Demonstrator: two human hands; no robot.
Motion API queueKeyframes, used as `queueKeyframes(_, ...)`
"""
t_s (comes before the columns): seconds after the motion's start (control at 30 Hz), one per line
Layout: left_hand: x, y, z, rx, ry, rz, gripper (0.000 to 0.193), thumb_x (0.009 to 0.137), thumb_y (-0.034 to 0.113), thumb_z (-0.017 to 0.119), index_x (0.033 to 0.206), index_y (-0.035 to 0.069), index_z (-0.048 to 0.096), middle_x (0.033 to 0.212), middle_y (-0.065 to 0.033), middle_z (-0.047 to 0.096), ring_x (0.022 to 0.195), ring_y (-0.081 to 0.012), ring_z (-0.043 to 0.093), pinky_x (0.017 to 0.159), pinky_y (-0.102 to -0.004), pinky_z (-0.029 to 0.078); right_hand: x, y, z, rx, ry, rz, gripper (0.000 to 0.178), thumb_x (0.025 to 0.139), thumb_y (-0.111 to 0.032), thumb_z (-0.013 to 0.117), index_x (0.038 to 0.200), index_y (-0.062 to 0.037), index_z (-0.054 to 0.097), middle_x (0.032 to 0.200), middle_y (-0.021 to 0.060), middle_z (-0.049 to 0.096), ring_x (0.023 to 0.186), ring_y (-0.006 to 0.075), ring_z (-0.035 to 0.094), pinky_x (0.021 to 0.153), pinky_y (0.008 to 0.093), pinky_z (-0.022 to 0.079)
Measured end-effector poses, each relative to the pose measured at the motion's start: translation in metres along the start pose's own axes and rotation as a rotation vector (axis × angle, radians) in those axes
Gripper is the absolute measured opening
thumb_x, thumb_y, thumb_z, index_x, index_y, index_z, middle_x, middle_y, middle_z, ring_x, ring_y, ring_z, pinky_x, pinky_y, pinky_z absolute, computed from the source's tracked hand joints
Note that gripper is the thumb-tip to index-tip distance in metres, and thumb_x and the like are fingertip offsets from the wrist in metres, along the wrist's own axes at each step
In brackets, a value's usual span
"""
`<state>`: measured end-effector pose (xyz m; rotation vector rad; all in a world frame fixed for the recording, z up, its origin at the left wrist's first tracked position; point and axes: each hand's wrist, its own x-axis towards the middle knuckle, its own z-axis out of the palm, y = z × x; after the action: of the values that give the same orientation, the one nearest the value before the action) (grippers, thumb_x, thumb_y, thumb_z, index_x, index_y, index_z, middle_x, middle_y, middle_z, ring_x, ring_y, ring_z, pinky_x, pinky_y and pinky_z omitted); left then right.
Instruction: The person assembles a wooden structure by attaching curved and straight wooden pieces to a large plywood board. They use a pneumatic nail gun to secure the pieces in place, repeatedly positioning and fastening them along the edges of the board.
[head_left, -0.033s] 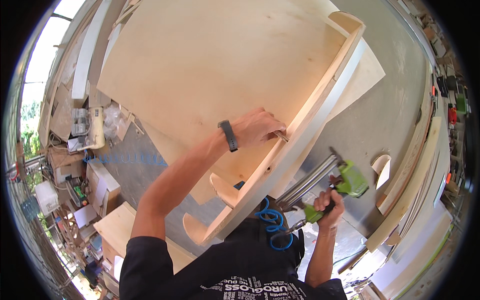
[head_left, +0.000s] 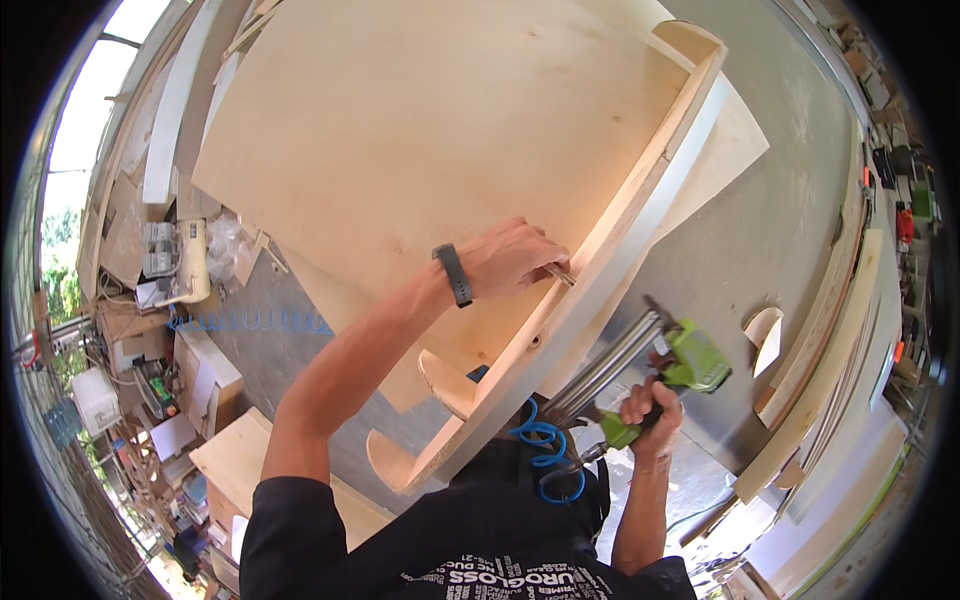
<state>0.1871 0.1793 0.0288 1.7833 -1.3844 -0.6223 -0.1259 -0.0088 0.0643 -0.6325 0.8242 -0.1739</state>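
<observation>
My right hand (head_left: 655, 415) grips the black handle of a green and silver nail gun (head_left: 695, 357), whose coiled blue air hose (head_left: 541, 436) hangs by my waist. The gun is to the right of a long pale wooden rail (head_left: 590, 300), apart from it. With closed fingers, my left hand (head_left: 513, 254) pinches a short thin brownish stick (head_left: 560, 272) against the rail's upper edge; its exact kind is unclear. Curved wooden pieces (head_left: 447, 382) stick out from the rail at its near end, and another (head_left: 690, 40) at its far end. A large plywood sheet (head_left: 400, 140) lies beyond my left hand.
A grey tabletop (head_left: 790, 210) lies under the wood, with a small rounded offcut (head_left: 765, 340) at the right. Long boards (head_left: 815, 370) line the right side. At the left are a cream-coloured machine (head_left: 192, 260), another coiled blue hose (head_left: 250, 320) and cluttered boxes.
The nail gun in my right hand has shifted slightly to the left. My left hand and the wooden rail stay almost where they were.
</observation>
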Motion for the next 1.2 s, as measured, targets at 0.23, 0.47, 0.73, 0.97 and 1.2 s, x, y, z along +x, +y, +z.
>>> queueKeyframes(0.23, -0.002, 0.005, -0.003, 0.090, -0.100, -0.090, 0.022, 0.085, 0.001, 0.075, 0.104, 0.012, 0.071, 0.100, -0.0028, 0.076, 0.099, -0.0263, 0.068, 0.094, -0.0432, 0.049, 0.010, 0.018, 0.019, -0.014, -0.008, 0.138, 0.046, 0.090, -0.011, 0.066, 0.132, 0.0061, 0.056, 0.061, 0.0037, 0.046, 0.050, 0.0166, 0.048, 0.049, 0.0350, 0.044)
queueKeyframes(0.47, 0.000, 0.005, -0.007, 0.109, -0.130, -0.066, 0.031, 0.081, -0.005, 0.072, 0.108, 0.010, 0.069, 0.105, -0.0030, 0.076, 0.103, -0.0264, 0.068, 0.096, -0.0423, 0.048, 0.008, 0.020, 0.030, 0.000, -0.003, 0.199, 0.039, 0.090, -0.007, 0.064, 0.126, 0.0063, 0.059, 0.061, 0.0061, 0.049, 0.051, 0.0186, 0.049, 0.050, 0.0358, 0.044)
queueKeyframes(0.73, 0.003, 0.005, -0.006, 0.122, -0.167, -0.097, 0.034, 0.076, 0.003, 0.074, 0.109, 0.008, 0.067, 0.101, -0.0070, 0.074, 0.102, -0.0296, 0.067, 0.095, -0.0440, 0.048, 0.010, 0.021, 0.033, -0.051, -0.011, 0.208, 0.041, 0.089, -0.009, 0.065, 0.126, 0.0056, 0.056, 0.060, 0.0052, 0.045, 0.048, 0.0175, 0.046, 0.048, 0.0357, 0.041)
queueKeyframes(0.97, 0.001, 0.021, -0.011, 0.121, -0.052, -0.060, 0.082, 0.073, 0.061, 0.080, 0.120, -0.004, 0.060, 0.116, -0.0198, 0.068, 0.110, -0.0364, 0.063, 0.099, -0.0472, 0.046, 0.010, 0.019, 0.034, -0.072, -0.002, 0.227, 0.039, 0.089, -0.008, 0.065, 0.125, 0.0056, 0.057, 0.060, 0.0053, 0.045, 0.049, 0.0176, 0.046, 0.048, 0.0357, 0.041)
queueKeyframes(1.2, -0.001, 0.031, 0.005, 0.207, 0.080, -0.158, 0.101, 0.067, 0.073, 0.082, 0.125, -0.005, 0.057, 0.127, -0.0185, 0.064, 0.119, -0.0361, 0.057, 0.101, -0.0485, 0.044, 0.011, 0.014, 0.038, -0.046, -0.007, 0.238, 0.038, 0.088, -0.003, 0.063, 0.124, 0.0078, 0.059, 0.061, 0.0062, 0.049, 0.050, 0.0187, 0.049, 0.051, 0.0356, 0.044)
